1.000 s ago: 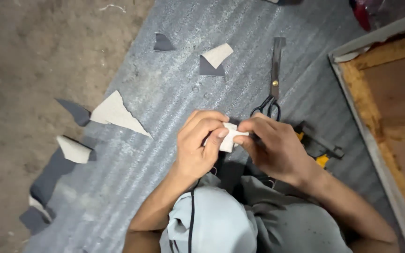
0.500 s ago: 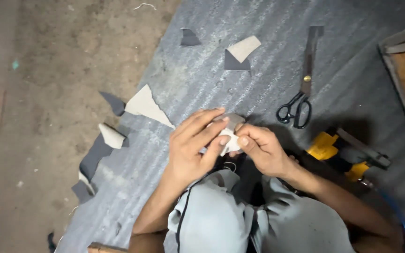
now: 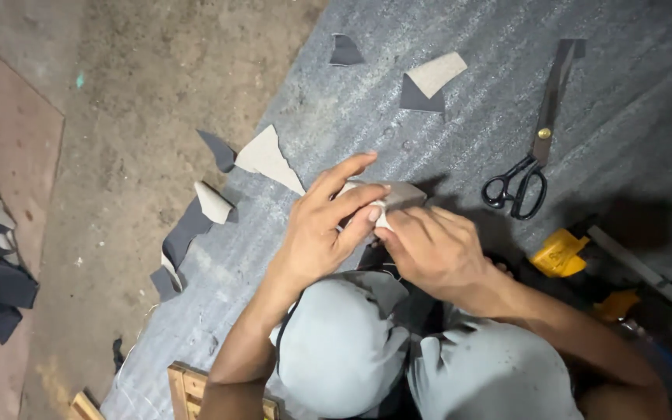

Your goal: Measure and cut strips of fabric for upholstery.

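**Small folded piece pinched in both hands: slip risk**

I see the left hand [image 3: 322, 229] and the right hand [image 3: 429, 249] both clamped on a small grey-and-white folded piece [image 3: 393, 196], held above the grey ribbed mat [image 3: 624, 140], over the knees. My judgement: the piece is small and mostly hidden under the fingers, so a loosened pinch could drop it among the offcuts [image 3: 267, 158] at 9 o'clock. The scissors [image 3: 534, 148] lie at 2 o'clock, untouched. The piece's long axis runs roughly 9 to 3, the exposed end pointing to 3 o'clock.
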